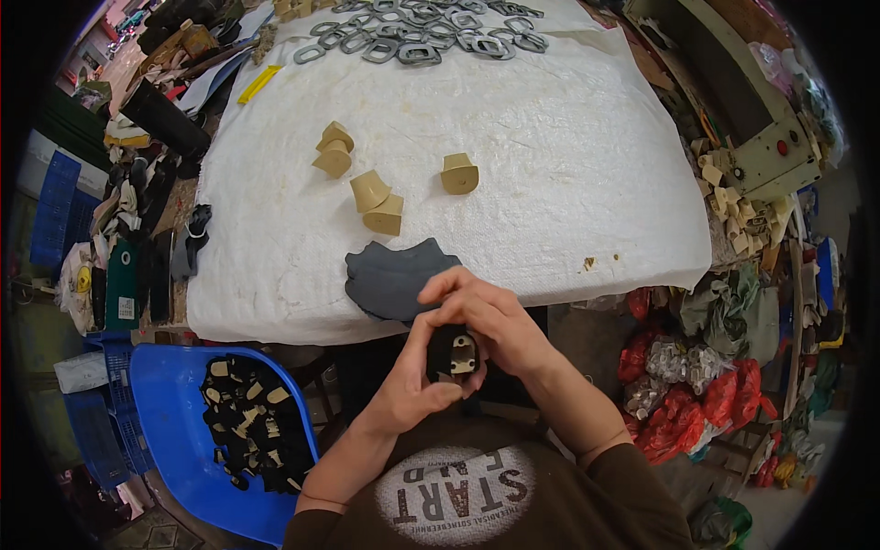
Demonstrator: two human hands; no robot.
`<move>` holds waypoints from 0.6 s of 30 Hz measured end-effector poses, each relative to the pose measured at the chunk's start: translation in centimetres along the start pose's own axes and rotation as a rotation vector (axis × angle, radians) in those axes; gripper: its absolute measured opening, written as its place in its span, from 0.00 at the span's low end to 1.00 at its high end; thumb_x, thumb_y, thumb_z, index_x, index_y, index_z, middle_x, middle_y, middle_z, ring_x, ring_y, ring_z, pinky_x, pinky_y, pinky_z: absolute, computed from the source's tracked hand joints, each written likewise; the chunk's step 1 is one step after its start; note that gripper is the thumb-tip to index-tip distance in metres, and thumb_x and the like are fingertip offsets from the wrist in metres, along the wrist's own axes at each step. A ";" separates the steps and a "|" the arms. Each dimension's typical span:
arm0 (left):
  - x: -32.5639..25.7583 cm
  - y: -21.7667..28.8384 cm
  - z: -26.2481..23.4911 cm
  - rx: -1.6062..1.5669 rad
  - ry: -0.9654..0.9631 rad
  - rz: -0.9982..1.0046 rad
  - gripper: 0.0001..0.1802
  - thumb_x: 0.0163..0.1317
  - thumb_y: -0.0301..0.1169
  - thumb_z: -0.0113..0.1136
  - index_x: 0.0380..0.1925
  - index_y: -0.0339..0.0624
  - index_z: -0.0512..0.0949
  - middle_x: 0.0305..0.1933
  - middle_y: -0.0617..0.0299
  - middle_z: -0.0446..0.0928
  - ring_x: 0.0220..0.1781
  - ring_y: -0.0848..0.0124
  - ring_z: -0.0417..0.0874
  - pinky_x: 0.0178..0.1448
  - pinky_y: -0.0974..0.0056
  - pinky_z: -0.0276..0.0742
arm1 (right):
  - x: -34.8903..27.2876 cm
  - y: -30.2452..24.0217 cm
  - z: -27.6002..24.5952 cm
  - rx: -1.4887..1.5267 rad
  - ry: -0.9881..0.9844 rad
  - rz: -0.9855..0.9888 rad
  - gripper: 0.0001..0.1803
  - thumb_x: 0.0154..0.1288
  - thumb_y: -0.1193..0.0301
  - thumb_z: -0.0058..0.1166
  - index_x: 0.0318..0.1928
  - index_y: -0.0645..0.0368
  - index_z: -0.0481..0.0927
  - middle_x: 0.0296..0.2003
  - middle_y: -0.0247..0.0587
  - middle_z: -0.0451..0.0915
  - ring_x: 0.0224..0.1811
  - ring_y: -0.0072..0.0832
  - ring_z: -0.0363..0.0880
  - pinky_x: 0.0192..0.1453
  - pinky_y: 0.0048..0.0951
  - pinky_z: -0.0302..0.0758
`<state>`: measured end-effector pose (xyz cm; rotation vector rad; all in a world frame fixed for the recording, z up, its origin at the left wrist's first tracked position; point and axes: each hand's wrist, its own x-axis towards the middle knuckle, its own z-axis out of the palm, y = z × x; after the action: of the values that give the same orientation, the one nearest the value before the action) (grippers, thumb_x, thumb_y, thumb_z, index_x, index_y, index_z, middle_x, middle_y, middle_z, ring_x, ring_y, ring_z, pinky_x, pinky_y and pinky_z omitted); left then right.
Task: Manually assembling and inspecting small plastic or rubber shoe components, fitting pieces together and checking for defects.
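Observation:
Close to my chest, at the near edge of the table, both hands are closed around a shoe heel (463,355) with a black covering and a pale beige end with small holes. My left hand (408,390) grips its near left side, thumb across the front. My right hand (495,321) curls over its far right side, and some fingertips are hidden. Just beyond my hands, a dark grey scalloped sheet (394,275) lies flat, partly covered by my right hand. Farther off, several bare tan heels (459,174) rest on the white table cover (568,174).
A blue basin (160,403) of black-covered heels stands at my lower left. Grey ring-shaped pieces (420,52) are heaped at the back, near a yellow strip (259,84). Loose tan blocks (729,206) and a green metal machine (775,156) flank the right; red plastic bags (674,422) lie below.

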<state>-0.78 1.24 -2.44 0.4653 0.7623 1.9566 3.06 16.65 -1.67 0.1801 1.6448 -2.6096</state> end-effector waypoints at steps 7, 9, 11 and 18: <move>-0.3 0.4 0.5 0.387 0.064 -0.017 0.40 0.56 0.58 0.57 0.53 0.32 0.64 0.44 0.59 0.69 0.40 0.74 0.74 0.38 0.70 0.73 | 0.9 -0.1 -0.4 0.003 -0.280 0.043 0.11 0.65 0.72 0.46 0.27 0.64 0.75 0.44 0.48 0.74 0.43 0.27 0.71 0.48 0.25 0.70; -0.6 0.2 0.1 0.368 0.046 -0.045 0.40 0.56 0.57 0.58 0.53 0.33 0.63 0.44 0.59 0.69 0.39 0.74 0.74 0.37 0.70 0.73 | 0.5 0.3 -0.2 -0.066 -0.265 -0.071 0.11 0.65 0.73 0.45 0.26 0.64 0.74 0.43 0.48 0.75 0.42 0.27 0.72 0.45 0.24 0.72; -0.6 0.1 0.0 0.350 0.029 -0.070 0.39 0.57 0.56 0.58 0.54 0.33 0.62 0.44 0.60 0.68 0.39 0.74 0.74 0.37 0.69 0.73 | 0.0 0.2 0.3 -0.164 -0.224 -0.130 0.10 0.66 0.72 0.44 0.30 0.63 0.75 0.46 0.48 0.73 0.39 0.23 0.73 0.33 0.19 0.73; 0.1 0.2 0.0 0.303 0.143 0.052 0.33 0.60 0.49 0.59 0.55 0.38 0.62 0.42 0.59 0.69 0.36 0.74 0.74 0.37 0.69 0.73 | -1.3 2.0 1.3 -0.402 -0.027 -0.316 0.23 0.72 0.59 0.32 0.56 0.60 0.70 0.52 0.42 0.68 0.34 0.19 0.71 0.29 0.16 0.71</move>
<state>-0.98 1.20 -2.30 0.5330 1.1580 1.9452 4.48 14.57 -2.70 -0.1432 2.3029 -2.3849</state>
